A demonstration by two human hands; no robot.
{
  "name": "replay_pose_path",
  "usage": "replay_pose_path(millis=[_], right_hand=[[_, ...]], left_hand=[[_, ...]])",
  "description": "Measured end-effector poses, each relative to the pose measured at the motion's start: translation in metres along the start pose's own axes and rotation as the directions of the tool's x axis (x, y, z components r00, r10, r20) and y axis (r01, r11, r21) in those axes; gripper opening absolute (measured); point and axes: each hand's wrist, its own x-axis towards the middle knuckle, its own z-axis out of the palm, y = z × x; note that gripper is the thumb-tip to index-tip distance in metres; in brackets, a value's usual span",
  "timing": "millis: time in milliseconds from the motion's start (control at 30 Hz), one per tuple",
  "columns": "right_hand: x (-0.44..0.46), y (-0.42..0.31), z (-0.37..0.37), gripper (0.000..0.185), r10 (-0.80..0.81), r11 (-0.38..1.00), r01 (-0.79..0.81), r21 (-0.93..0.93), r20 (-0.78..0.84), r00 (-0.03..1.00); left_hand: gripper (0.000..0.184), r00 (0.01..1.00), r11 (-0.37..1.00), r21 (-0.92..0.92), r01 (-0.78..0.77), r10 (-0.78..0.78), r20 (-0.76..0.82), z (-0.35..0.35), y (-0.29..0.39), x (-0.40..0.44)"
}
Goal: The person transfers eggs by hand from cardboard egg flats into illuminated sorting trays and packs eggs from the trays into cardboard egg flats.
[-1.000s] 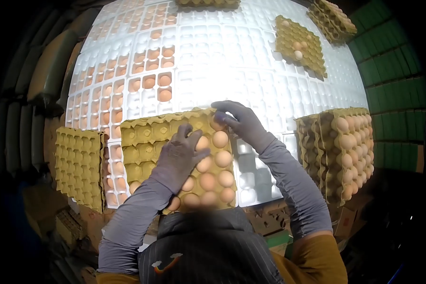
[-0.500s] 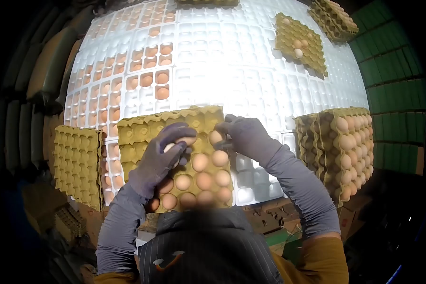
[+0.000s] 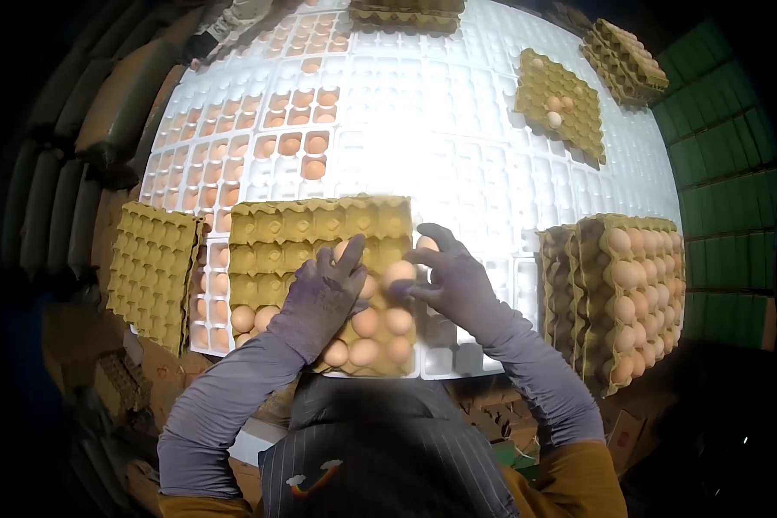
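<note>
A yellow-brown pulp egg tray (image 3: pixel 319 210) lies in front of me, with brown eggs in its nearer cups and bare cups at the far left. Over the middle of this tray, my left hand (image 3: pixel 324 298), in a grey-purple glove, has its fingers curled round an egg (image 3: pixel 342 250); its palm is hidden. At the tray's right edge, my gloved right hand (image 3: pixel 453 281) is closed round eggs. One egg (image 3: pixel 427 245) shows by its index finger and another egg (image 3: pixel 399 274) sits between its thumb and fingers, just above the cups.
White plastic trays (image 3: pixel 388 129) cover the table, with eggs in several at the left. Stacked egg-filled pulp trays (image 3: pixel 647 293) stand at the right, and a pulp tray stack (image 3: pixel 154 272) at the left. Another pulp tray (image 3: pixel 570 95) holds a few eggs. Someone's sleeve (image 3: pixel 242 13) shows far left.
My left hand has moved right and down across the tray. My right hand has shifted slightly lower, now with two eggs visible at its fingers. The camera view has shifted a little.
</note>
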Motion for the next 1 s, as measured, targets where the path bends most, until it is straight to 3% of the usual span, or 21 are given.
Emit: replay_pose_path(millis=[33,100,133,167,200,233,267,333,367,400,433,467,533,567,600,633,667,767,867,900,1000], right_hand=[[-0.006,0.005,-0.006,0.042,0.141,0.917,-0.150,0.369,0.051,0.989],[-0.020,0.007,-0.016,0.050,0.210,0.416,-0.294,0.860,0.224,0.952],[-0.026,0.008,-0.021,0.044,0.162,0.277,-0.312,0.909,0.276,0.947],[-0.035,0.011,-0.020,0.045,0.052,0.507,-0.108,0.855,0.094,0.994],[-0.039,0.014,-0.018,0.048,0.004,0.562,-0.032,0.827,0.036,0.999],[-0.044,0.017,-0.016,0.053,-0.044,0.611,0.045,0.791,-0.023,0.999],[-0.044,0.020,-0.016,0.057,0.002,0.529,-0.023,0.848,0.026,1.000],[-0.039,0.019,-0.024,0.052,0.084,0.487,-0.115,0.866,0.085,0.993],[-0.036,0.018,-0.028,0.052,0.124,0.462,-0.160,0.873,0.115,0.986],[-0.030,0.021,-0.031,0.055,0.251,0.300,-0.293,0.908,0.222,0.942],[-0.020,0.032,-0.019,0.056,0.287,0.388,-0.159,0.908,0.045,0.957],[-0.007,0.022,-0.042,0.053,0.359,0.366,-0.296,0.882,0.159,0.919],[0.040,0.036,-0.032,0.053,0.231,0.743,-0.024,0.669,-0.223,0.947],[0.061,0.041,-0.034,0.052,0.142,0.916,0.003,0.402,-0.331,0.933],[0.084,0.040,-0.037,0.051,0.027,0.996,0.010,0.090,-0.402,0.915],[0.106,0.038,-0.038,0.048,0.083,0.995,-0.096,-0.018,-0.363,0.928],[0.127,0.058,-0.028,0.043,-0.163,0.925,-0.005,-0.381,-0.406,0.899],[0.167,0.067,-0.017,0.030,0.011,0.812,-0.093,-0.576,-0.145,0.989],[0.184,0.066,-0.004,0.029,-0.103,0.937,0.056,-0.345,-0.120,0.987],[0.191,0.055,0.000,0.030,-0.114,0.953,0.082,-0.291,-0.098,0.989],[0.214,0.055,0.005,0.027,0.020,0.979,-0.015,-0.203,0.026,0.999]], left_hand=[[0.036,1.000,0.999,-0.046,0.007,-0.009,-0.026,-0.002,0.001,0.000],[0.035,0.996,0.990,-0.139,0.008,-0.020,-0.084,-0.005,-0.005,0.001],[0.036,0.994,0.869,-0.483,0.106,-0.112,0.017,-0.007,-0.011,-0.001],[0.037,0.977,0.627,-0.750,0.211,-0.158,0.143,-0.011,-0.021,-0.004],[0.039,0.948,0.302,-0.900,0.315,-0.152,0.280,-0.017,-0.027,-0.005],[0.052,0.919,0.030,-0.954,0.297,-0.281,0.277,-0.030,-0.018,-0.011],[0.055,0.795,-0.226,-0.856,0.466,-0.319,0.517,-0.047,-0.015,-0.017],[0.056,0.767,-0.308,-0.834,0.458,-0.337,0.546,-0.061,-0.019,-0.023],[0.056,0.805,-0.163,-0.886,0.434,-0.371,0.463,-0.064,-0.031,-0.020],[0.056,0.843,-0.016,-0.915,0.403,-0.384,0.377,-0.063,-0.046,-0.013],[0.056,0.879,0.130,-0.923,0.363,-0.378,0.292,-0.058,-0.064,-0.004],[0.053,0.936,0.566,-0.811,0.150,-0.345,-0.068,-0.029,-0.099,0.010],[0.047,0.914,0.766,-0.623,0.160,-0.353,-0.200,-0.030,-0.120,0.049],[0.045,0.930,0.822,-0.534,0.196,-0.329,-0.164,-0.027,-0.127,0.073],[0.042,0.943,0.870,-0.439,0.224,-0.307,-0.127,-0.022,-0.133,0.096],[0.040,0.963,0.954,-0.248,0.170,-0.214,-0.163,-0.011,-0.136,0.118],[0.038,0.976,0.967,-0.136,0.213,-0.205,0.074,-0.001,-0.140,0.142],[0.038,0.988,0.997,-0.008,0.081,-0.080,0.135,0.027,-0.147,0.171],[0.042,0.990,0.979,-0.205,0.002,0.028,0.141,-0.011,-0.147,0.186],[0.046,0.996,0.914,-0.401,0.053,-0.018,0.089,0.011,-0.158,0.201],[0.048,0.966,0.929,-0.354,0.111,-0.017,0.258,0.011,-0.162,0.226]])
